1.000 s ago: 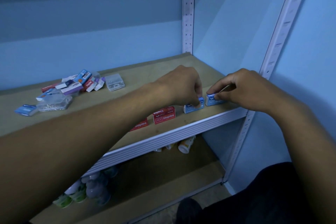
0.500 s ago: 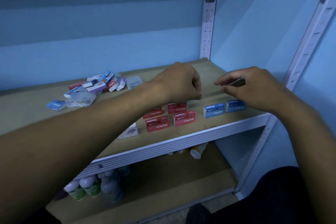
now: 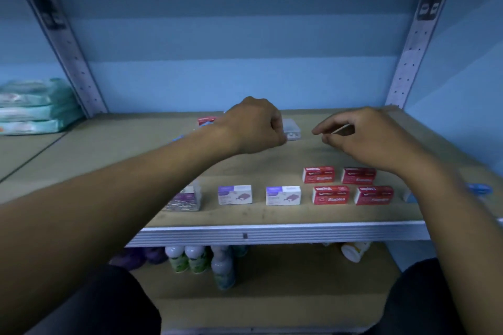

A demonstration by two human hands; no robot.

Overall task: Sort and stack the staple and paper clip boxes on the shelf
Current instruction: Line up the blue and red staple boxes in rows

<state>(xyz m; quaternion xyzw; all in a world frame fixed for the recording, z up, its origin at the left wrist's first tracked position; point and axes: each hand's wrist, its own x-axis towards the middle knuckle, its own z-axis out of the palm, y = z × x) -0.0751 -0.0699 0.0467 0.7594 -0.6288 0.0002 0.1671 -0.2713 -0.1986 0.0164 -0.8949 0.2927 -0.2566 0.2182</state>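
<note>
On the wooden shelf [image 3: 109, 149], several red staple boxes [image 3: 330, 195] lie in two rows near the front edge. Left of them stand two white-and-purple boxes [image 3: 234, 194] and a clear box of paper clips [image 3: 187, 198], half hidden by my left forearm. My left hand [image 3: 255, 128] hovers further back with its fingers curled shut, beside a clear plastic box [image 3: 292, 130]; whether it touches the box I cannot tell. My right hand [image 3: 364, 139] hovers above the red boxes, fingers loosely apart and holding nothing. A blue box [image 3: 479, 188] shows past my right forearm.
A pile of mixed small boxes [image 3: 206, 120] lies behind my left hand, mostly hidden. Stacked wipe packs [image 3: 32, 106] sit at the far left. Metal uprights [image 3: 416, 35] stand at the back corners. Bottles [image 3: 190, 258] stand on the lower shelf.
Both hands have let go of the blue boxes at the right end and moved back and left along the shelf. The view has swung left with them.
</note>
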